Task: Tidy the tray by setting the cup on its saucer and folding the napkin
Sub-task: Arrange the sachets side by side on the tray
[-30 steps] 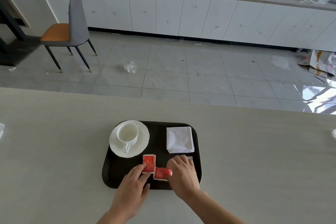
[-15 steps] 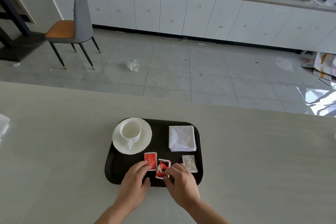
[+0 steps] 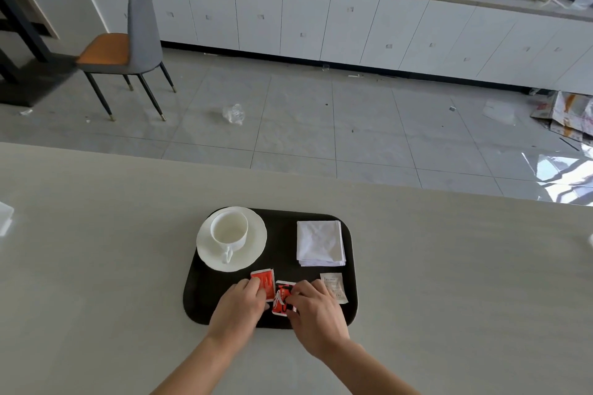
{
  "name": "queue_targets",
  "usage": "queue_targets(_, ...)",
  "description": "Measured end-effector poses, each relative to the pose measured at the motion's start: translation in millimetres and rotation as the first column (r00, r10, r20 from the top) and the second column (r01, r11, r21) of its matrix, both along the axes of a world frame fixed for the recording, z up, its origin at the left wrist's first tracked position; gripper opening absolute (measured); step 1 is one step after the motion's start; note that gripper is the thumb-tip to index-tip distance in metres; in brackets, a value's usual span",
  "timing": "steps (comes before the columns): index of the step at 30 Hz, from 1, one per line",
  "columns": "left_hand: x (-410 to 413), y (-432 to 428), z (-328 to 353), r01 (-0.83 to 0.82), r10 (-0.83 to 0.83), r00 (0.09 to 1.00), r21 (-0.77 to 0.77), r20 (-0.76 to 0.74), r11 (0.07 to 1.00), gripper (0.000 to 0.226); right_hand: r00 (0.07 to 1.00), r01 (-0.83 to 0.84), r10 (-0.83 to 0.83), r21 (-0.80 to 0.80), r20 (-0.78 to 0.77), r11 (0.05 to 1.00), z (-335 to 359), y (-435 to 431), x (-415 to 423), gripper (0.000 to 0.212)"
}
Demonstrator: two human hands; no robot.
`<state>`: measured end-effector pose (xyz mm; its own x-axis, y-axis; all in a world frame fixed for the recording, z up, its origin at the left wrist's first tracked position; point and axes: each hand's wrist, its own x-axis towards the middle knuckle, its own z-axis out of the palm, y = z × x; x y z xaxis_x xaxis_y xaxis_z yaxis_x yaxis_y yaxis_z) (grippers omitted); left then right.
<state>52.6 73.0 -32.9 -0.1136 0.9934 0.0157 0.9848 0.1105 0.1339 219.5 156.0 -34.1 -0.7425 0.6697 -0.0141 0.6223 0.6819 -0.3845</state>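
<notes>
A black tray (image 3: 205,292) lies on the pale table. At its back left a white cup (image 3: 229,232) stands upright on its white saucer (image 3: 253,245), handle toward me. A folded white napkin (image 3: 320,242) lies at the back right. Along the tray's front lie a red sachet (image 3: 265,282), a second red sachet (image 3: 282,298) and a white sachet (image 3: 333,286). My left hand (image 3: 239,308) rests fingertips on the first red sachet. My right hand (image 3: 316,308) pinches the second red sachet, which is tilted up off the tray.
The table's far edge (image 3: 288,171) drops to a tiled floor. A grey chair (image 3: 128,45) stands at the far left, white cabinets (image 3: 321,26) line the back. A white object (image 3: 4,218) sits at the table's left edge.
My right hand has drawn back toward me, uncovering the white sachet, and turned the second red sachet from lying sideways to nearly upright. The left hand stays on the first red sachet.
</notes>
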Motion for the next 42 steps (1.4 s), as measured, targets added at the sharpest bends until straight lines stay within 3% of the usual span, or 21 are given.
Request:
queue_targets(6, -16.5, 3.3, -1.3, 0.147, -0.138, 0.98, 0.054, -0.141, 0.988, 0.023, 1.0, 0.004, -0.004, -0.009, -0.013, 1.0, 1.0, 0.5, 0.4, 0.014)
queue_targets(11, -22.8, -4.5, -5.5, 0.09, -0.098, 0.991, 0.084, 0.087, 0.992, 0.029, 0.999, -0.004, 0.003, -0.018, -0.033, 1.0, 1.6, 2.9, -0.4, 0.018)
queue_targets(13, -17.5, -5.1, -6.9, 0.082, -0.088, 0.991, 0.062, 0.098, 0.995, 0.03, 0.999, -0.022, 0.022, -0.015, -0.029, 1.0, 1.1, 2.9, 0.7, 0.019)
queue_targets(19, -9.1, 3.0, -4.0, 0.111, -0.107, 0.993, 0.06, -0.057, 0.992, 0.021, 0.998, -0.059, 0.059, 0.016, -0.011, 0.998, 3.7, 4.9, 2.8, 0.021)
queue_targets(22, -12.4, 1.8, 3.2, -0.104, 0.079, 0.982, 0.144, 0.171, 0.984, 0.017, 0.997, -0.074, 0.074, 0.022, -0.012, 0.997, 2.7, 5.0, 4.6, 0.026)
queue_targets(24, -6.6, 1.2, 10.1, -0.305, 0.217, 0.86, 0.125, 0.461, 0.944, 0.015, 0.997, -0.074, 0.075, 0.031, -0.017, 0.997, 2.0, 4.4, 5.4, 0.026)
queue_targets(26, 6.8, 8.8, 15.2, -0.404, 0.315, 0.665, -0.029, 0.677, 0.914, 0.017, 0.997, -0.073, 0.073, 0.032, -0.022, 0.997, 1.6, 3.9, 6.0, 0.023)
queue_targets(27, 13.5, 14.7, 16.5, -0.41, 0.352, 0.595, -0.104, 0.723, 0.906, 0.019, 0.997, -0.067, 0.068, 0.028, -0.024, 0.997, 2.3, 3.9, 6.1, 0.022)
queue_targets(29, 23.5, 26.1, 16.8, -0.422, 0.395, 0.548, -0.165, 0.738, 0.892, 0.022, 0.998, -0.043, 0.044, 0.023, -0.037, 0.999, 4.4, 4.6, 7.2, 0.022)
queue_targets(35, 33.6, 27.1, 0.7, -0.475, 0.489, 0.713, -0.166, 0.503, 0.864, 0.034, 0.992, 0.039, -0.042, -0.026, -0.121, 0.999, 7.5, 9.3, 17.4, 0.02)
queue_targets(38, 32.0, 20.6, -8.8, -0.494, 0.5, 0.712, -0.154, 0.492, 0.856, 0.038, 0.979, 0.09, -0.091, -0.014, -0.183, 0.996, 10.1, 13.6, 25.0, 0.019)
queue_targets(42, 33.4, 19.8, -10.5, -0.496, 0.483, 0.701, -0.127, 0.525, 0.859, 0.029, 0.921, 0.313, -0.316, -0.05, -0.228, 0.948, 12.4, 32.2, 47.2, 0.022)
